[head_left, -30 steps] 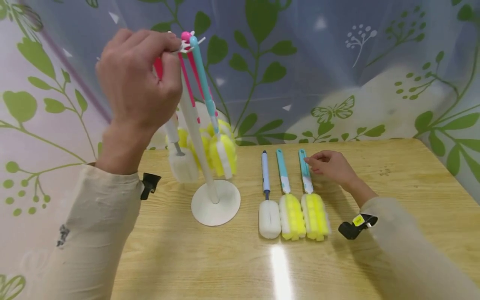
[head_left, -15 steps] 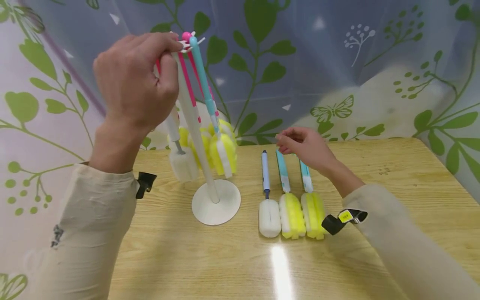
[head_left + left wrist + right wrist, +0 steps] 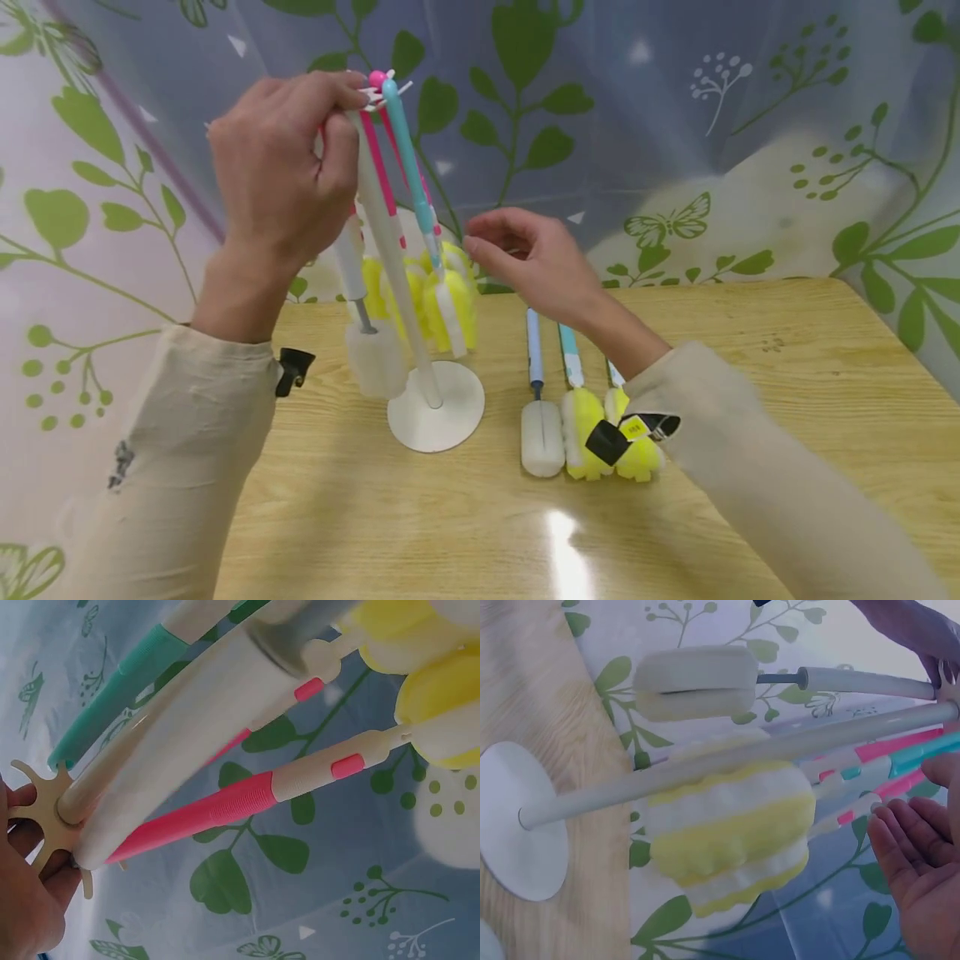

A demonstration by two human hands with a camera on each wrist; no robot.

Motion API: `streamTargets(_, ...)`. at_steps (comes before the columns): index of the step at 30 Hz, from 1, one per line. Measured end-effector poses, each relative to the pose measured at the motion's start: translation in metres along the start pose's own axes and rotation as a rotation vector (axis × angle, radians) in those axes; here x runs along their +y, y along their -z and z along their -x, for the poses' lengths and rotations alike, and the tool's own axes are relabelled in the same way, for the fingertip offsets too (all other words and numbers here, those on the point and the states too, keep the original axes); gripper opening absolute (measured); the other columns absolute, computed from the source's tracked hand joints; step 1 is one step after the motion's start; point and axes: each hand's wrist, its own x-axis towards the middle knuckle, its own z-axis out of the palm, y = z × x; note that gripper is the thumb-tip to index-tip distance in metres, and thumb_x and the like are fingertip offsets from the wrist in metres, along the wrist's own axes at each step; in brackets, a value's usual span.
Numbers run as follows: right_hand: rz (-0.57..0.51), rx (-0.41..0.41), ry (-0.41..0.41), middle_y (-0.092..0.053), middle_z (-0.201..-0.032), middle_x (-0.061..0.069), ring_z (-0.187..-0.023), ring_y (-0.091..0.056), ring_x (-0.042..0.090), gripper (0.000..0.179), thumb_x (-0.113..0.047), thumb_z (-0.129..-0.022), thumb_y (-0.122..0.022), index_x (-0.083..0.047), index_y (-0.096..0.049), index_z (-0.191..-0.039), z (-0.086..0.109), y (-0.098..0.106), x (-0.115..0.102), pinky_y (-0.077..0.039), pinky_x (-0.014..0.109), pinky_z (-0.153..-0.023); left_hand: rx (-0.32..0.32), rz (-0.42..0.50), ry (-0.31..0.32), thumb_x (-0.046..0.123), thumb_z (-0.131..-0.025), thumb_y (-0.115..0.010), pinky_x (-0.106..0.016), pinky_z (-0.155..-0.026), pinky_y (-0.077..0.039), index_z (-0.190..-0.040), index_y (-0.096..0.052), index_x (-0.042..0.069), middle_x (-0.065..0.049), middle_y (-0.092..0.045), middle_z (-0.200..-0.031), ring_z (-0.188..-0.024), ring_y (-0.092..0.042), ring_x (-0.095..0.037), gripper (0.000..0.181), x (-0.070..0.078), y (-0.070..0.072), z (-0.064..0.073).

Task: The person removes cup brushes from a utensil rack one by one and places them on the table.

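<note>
My left hand (image 3: 281, 167) grips the top of a white stand (image 3: 387, 250), its fingers curled at the star-shaped hooks (image 3: 49, 814) in the left wrist view. Several bottle brushes hang there: one with a teal handle (image 3: 408, 158), pink-handled ones (image 3: 240, 796), and one with a white handle and white sponge head (image 3: 377, 361). My right hand (image 3: 547, 262) is raised beside the hanging brushes, holding nothing. Its fingers are loosely bent close to the teal and pink handles in the right wrist view (image 3: 922, 862). Yellow-and-white sponge heads (image 3: 735, 825) hang behind the pole.
On the wooden table (image 3: 337, 517) lie three brushes in a row: one with a pale blue handle and white head (image 3: 542, 437), and two with teal handles and yellow heads (image 3: 585, 433). My right forearm partly covers them. A leaf-patterned curtain (image 3: 645, 125) hangs behind.
My right hand has left the teal handle of the rightmost brush lying on the table and moved up and left to the hanging brushes. My left hand stays at the stand's top.
</note>
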Motion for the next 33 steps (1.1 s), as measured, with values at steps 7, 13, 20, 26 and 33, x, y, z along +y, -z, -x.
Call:
streamTargets(7,0.004,0.023,0.018,-0.063,-0.114,-0.004,-0.098,-0.060,0.010,0.041,-0.032,-0.090,-0.064,-0.012,-0.060,-0.126,-0.011,-0.012,-0.013,-0.047,0.028,-0.084,0.020,0.047,-0.045,0.014,-0.085,-0.037,-0.033,-0.072,-0.049,-0.082,-0.069,-0.001,-0.002,-0.073,-0.096,-0.075,-0.064,-0.034,0.035,-0.005,-0.001,-0.002)
streamTargets(13,-0.022,0.067,0.049,-0.065,-0.112,-0.003,-0.096,-0.061,0.008,0.040,-0.027,-0.089,-0.066,-0.009,-0.060,-0.125,-0.020,-0.025,-0.019,-0.047,0.025,-0.084,0.018,0.077,-0.031,0.015,-0.086,-0.038,-0.034,-0.087,-0.049,-0.084,-0.070,0.000,0.000,-0.073,-0.097,-0.079,-0.065,-0.034,0.035,-0.008,0.002,-0.001)
streamTargets(20,0.022,0.155,0.010,-0.065,-0.107,-0.003,-0.091,-0.061,0.008,0.039,-0.026,-0.086,-0.070,-0.008,-0.063,-0.120,-0.029,-0.035,-0.020,-0.047,0.022,-0.082,0.029,0.126,-0.046,0.014,-0.085,-0.039,-0.029,-0.092,-0.045,-0.082,-0.070,-0.002,-0.004,-0.073,-0.094,-0.075,-0.065,-0.035,0.035,-0.010,0.002,-0.002)
streamTargets(26,0.010,0.149,0.026,-0.066,-0.104,-0.006,-0.090,-0.062,0.006,0.033,-0.025,-0.087,-0.070,-0.011,-0.065,-0.117,-0.033,-0.039,-0.018,-0.047,0.022,-0.081,0.030,0.112,-0.020,0.015,-0.085,-0.037,-0.022,-0.082,-0.045,-0.081,-0.070,-0.001,-0.002,-0.073,-0.093,-0.074,-0.065,-0.033,0.036,-0.009,0.002,-0.002)
streamTargets(33,0.017,0.166,0.030,-0.067,-0.101,-0.005,-0.089,-0.062,0.006,0.031,-0.024,-0.087,-0.069,-0.010,-0.067,-0.114,-0.034,-0.039,-0.016,-0.047,0.021,-0.081,-0.007,0.082,-0.021,0.018,-0.082,-0.040,-0.027,-0.053,-0.023,-0.080,-0.068,-0.002,0.001,-0.072,-0.097,-0.075,-0.066,-0.030,0.034,-0.005,0.004,-0.001)
